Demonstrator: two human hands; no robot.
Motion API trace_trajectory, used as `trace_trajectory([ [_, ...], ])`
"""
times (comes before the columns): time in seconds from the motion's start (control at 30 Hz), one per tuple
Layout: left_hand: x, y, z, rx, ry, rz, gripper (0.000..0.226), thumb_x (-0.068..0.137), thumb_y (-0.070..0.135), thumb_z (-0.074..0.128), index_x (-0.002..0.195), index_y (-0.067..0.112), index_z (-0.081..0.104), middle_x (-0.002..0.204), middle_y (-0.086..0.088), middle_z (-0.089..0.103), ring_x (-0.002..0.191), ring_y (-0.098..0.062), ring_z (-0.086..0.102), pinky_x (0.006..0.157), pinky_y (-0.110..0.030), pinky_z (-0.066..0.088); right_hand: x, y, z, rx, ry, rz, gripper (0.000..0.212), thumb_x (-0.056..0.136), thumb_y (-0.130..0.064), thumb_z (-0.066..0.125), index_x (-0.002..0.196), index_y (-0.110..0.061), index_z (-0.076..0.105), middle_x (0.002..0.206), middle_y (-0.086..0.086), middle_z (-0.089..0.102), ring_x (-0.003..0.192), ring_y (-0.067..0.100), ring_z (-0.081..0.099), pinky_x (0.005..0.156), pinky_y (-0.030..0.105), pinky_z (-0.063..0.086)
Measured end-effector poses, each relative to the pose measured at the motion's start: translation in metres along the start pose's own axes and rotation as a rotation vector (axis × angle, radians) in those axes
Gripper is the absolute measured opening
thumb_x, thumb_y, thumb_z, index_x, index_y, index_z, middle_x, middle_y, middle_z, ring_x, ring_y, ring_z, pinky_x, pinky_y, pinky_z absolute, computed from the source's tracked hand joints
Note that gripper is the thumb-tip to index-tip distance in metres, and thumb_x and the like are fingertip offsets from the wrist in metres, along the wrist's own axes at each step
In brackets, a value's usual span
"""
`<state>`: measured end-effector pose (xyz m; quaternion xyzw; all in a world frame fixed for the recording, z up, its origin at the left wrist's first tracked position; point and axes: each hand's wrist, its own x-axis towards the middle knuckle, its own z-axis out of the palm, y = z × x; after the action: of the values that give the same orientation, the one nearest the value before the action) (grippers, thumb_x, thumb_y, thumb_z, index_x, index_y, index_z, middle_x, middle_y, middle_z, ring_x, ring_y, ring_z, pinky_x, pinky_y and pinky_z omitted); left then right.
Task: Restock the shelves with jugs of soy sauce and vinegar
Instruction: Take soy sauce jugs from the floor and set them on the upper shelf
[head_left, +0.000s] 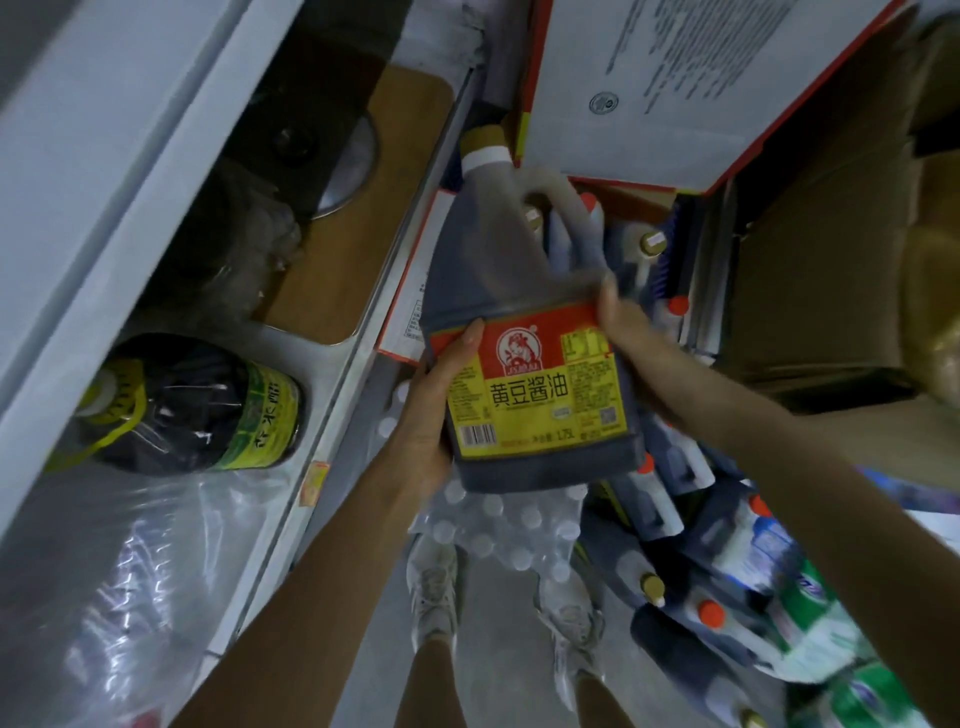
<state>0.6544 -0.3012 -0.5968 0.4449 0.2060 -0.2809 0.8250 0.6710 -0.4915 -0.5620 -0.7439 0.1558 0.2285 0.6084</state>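
Item: soy sauce jug, capped, held in mid-air just beside the shelf. Our left hand clasped its lower side, our right hand its shoulder; handle unused. Risk we judged: smooth sides slipping, or clipping the shelf lip.

We look down on a white metal shelf unit running along the left, a grey smooth floor below, and, at upper right, a brown open cardboard box beside a white red-edged carton; lighting is dim.
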Motion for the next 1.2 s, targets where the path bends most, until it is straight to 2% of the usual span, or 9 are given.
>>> trace_trajectory([
  [0.1,-0.009,0.007,0.015,0.031,0.042,0.017,0.102,0.041,0.054,0.09,0.128,0.011,0.058,0.117,-0.016,0.067,0.104,-0.032,0.067,0.083,-0.042,0.057,-0.029,-0.007,0.012,0.089,-0.041,0.091,0.077,0.061,-0.062,0.064,0.128,-0.027,0.048,0.117,-0.009,0.066,0.106,0.011,0.065,0.093,0.032,0.052],
  [0.2,-0.024,0.019,0.035,0.086,0.073,0.082,0.076,0.064,0.045,0.077,0.128,0.011,0.057,0.114,-0.017,0.068,0.099,-0.033,0.068,0.084,-0.044,0.057,-0.041,-0.015,0.01,0.137,0.059,0.056,0.078,0.054,-0.067,0.066,0.12,-0.028,0.054,0.108,-0.008,0.07,0.098,0.013,0.068,0.093,0.039,0.053],
  [0.3,-0.044,0.038,0.061,0.138,0.098,0.163,0.055,0.07,0.036,0.067,0.119,0.015,0.06,0.104,-0.013,0.071,0.092,-0.029,0.07,0.079,-0.04,0.059,-0.055,-0.041,0.003,0.144,0.089,0.022,0.092,0.048,-0.072,0.065,0.124,-0.023,0.055,0.105,-0.005,0.071,0.094,0.015,0.07,0.086,0.036,0.055],
  [0.4,-0.069,0.066,0.092,0.236,0.174,0.289,0.036,0.073,0.039,0.069,0.104,0.024,0.063,0.093,-0.005,0.075,0.084,-0.024,0.072,0.069,-0.033,0.059,-0.076,-0.077,-0.008,0.164,0.066,-0.1,0.079,0.057,-0.064,0.064,0.122,-0.02,0.058,0.103,-0.002,0.073,0.09,0.013,0.071,0.075,0.026,0.057],
  [0.5,-0.1,0.104,0.125,0.309,0.196,0.343,0.053,0.059,0.058,0.068,0.102,0.027,0.065,0.091,-0.003,0.075,0.085,-0.022,0.072,0.078,-0.038,0.057,-0.098,-0.127,-0.02,0.113,0.081,-0.184,0.088,0.052,-0.071,0.061,0.122,-0.018,0.057,0.104,-0.001,0.072,0.087,0.014,0.071,0.076,0.027,0.058],
  [0.63,-0.142,0.156,0.174,0.25,0.158,0.426,0.081,0.055,0.061,0.079,0.121,0.017,0.059,0.101,-0.011,0.073,0.09,-0.029,0.072,0.083,-0.046,0.057,-0.134,-0.199,-0.042,0.122,0.055,-0.29,0.083,0.055,-0.068,0.063,0.119,-0.016,0.058,0.1,0.001,0.073,0.082,0.014,0.073,0.074,0.028,0.059],
  [0.77,-0.187,0.198,0.223,0.218,0.102,0.57,0.058,0.065,0.048,0.069,0.112,0.014,0.063,0.09,-0.008,0.075,0.078,-0.023,0.073,0.058,-0.027,0.057,-0.173,-0.263,-0.061,0.128,0.046,-0.434,0.064,0.061,-0.061,0.062,0.11,-0.019,0.062,0.091,-0.001,0.076,0.08,0.014,0.073,0.073,0.028,0.057],
  [0.97,-0.249,0.254,0.267,0.177,0.125,0.711,0.078,0.054,0.054,0.074,0.118,0.013,0.06,0.091,-0.009,0.075,0.08,-0.025,0.073,0.064,-0.03,0.058,-0.226,-0.345,-0.071,0.098,0.017,-0.626,0.056,0.066,-0.059,0.058,0.109,-0.023,0.059,0.087,-0.004,0.075,0.074,0.01,0.072,0.057,0.016,0.054],
  [1.2,-0.324,0.315,0.29,0.147,0.133,0.91,0.079,0.05,0.053,0.075,0.115,0.011,0.06,0.09,-0.011,0.075,0.08,-0.028,0.073,0.067,-0.034,0.058,-0.271,-0.428,-0.057,0.092,-0.041,-0.83,0.074,0.062,-0.063,0.058,0.123,-0.022,0.051,0.095,-0.002,0.074,0.075,0.011,0.073,0.057,0.019,0.055],
])
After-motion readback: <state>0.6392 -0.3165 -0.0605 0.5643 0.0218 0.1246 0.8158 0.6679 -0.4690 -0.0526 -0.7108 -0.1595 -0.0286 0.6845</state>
